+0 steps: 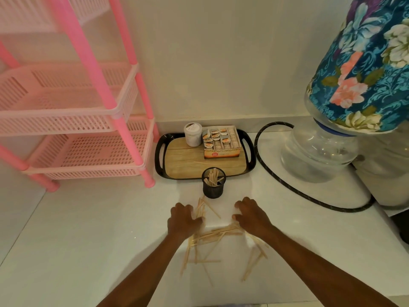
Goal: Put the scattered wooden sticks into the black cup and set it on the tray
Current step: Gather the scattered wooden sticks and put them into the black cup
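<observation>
Hands point(183, 220) point(251, 216) flank sticks point(219, 232); grip unclear.

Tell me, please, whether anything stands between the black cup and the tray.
Nothing visible does. The black cup stands at the near rim of the tray; one loose stick lies on its front, the jar and box farther back.

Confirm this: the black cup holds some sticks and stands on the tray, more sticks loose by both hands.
Wrong on one point: the head view shows the black cup on the white counter in front of the tray, not on it. It does hold sticks, and loose sticks lie by the left hand and right hand.
</observation>
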{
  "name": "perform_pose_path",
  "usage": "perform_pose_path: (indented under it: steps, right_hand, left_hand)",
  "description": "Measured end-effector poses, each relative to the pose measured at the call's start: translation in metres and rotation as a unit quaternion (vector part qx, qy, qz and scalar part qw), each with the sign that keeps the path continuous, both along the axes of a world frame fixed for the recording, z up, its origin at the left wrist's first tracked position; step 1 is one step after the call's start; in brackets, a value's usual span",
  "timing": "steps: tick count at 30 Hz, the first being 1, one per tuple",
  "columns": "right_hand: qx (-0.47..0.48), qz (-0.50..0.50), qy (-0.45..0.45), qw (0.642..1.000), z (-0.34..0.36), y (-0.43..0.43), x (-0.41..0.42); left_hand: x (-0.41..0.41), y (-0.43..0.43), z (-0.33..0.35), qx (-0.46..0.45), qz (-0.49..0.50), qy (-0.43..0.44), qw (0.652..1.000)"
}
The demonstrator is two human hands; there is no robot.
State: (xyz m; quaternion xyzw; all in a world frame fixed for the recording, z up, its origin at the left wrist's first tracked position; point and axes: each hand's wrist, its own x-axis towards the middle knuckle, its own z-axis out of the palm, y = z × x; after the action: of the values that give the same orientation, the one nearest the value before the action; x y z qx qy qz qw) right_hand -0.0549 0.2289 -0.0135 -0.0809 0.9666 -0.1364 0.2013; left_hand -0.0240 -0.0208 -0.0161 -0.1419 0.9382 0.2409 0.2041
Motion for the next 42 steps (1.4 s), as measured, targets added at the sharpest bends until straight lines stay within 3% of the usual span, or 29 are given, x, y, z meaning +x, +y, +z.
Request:
perform_pose_path:
  steps: [6, 11, 14, 17, 20, 29, 37, 42]
  right_hand:
    - [0.005, 0.131, 0.009, 0.991, -0.003, -0.011, 0.021]
    - [-0.043, 0.130, -0.010, 0.990, -0.001, 0.013, 0.028]
    - [0.039, 0.232, -0.070, 0.969, -0.014, 0.045, 0.038]
    - [0.106, 0.280, -0.071, 0.952, -0.031, 0.067, 0.047]
    - [0.092, 0.277, -0.057, 0.955, -0.039, 0.069, 0.054]
    - [0.068, 0.221, 0.063, 0.971, -0.047, 0.019, 0.064]
    - [0.079, 0.241, 0.068, 0.965, -0.032, -0.019, 0.037]
    - [0.043, 0.251, 0.029, 0.967, -0.035, -0.023, 0.032]
  left_hand:
    - [0.024, 0.011, -0.002, -0.032, -0.142, -0.007, 0.989]
    - [0.052, 0.001, -0.010, -0.085, -0.232, -0.026, 0.969]
    - [0.069, -0.005, -0.026, -0.082, -0.270, -0.030, 0.959]
    - [0.078, -0.004, -0.039, -0.033, -0.263, -0.013, 0.964]
    - [0.078, 0.002, -0.047, -0.005, -0.246, 0.023, 0.969]
    - [0.073, 0.030, -0.059, -0.061, -0.198, 0.108, 0.972]
    - [0.068, 0.028, -0.060, 0.067, -0.200, 0.154, 0.965]
    - [0.089, 0.026, -0.067, 0.029, -0.107, 0.201, 0.973]
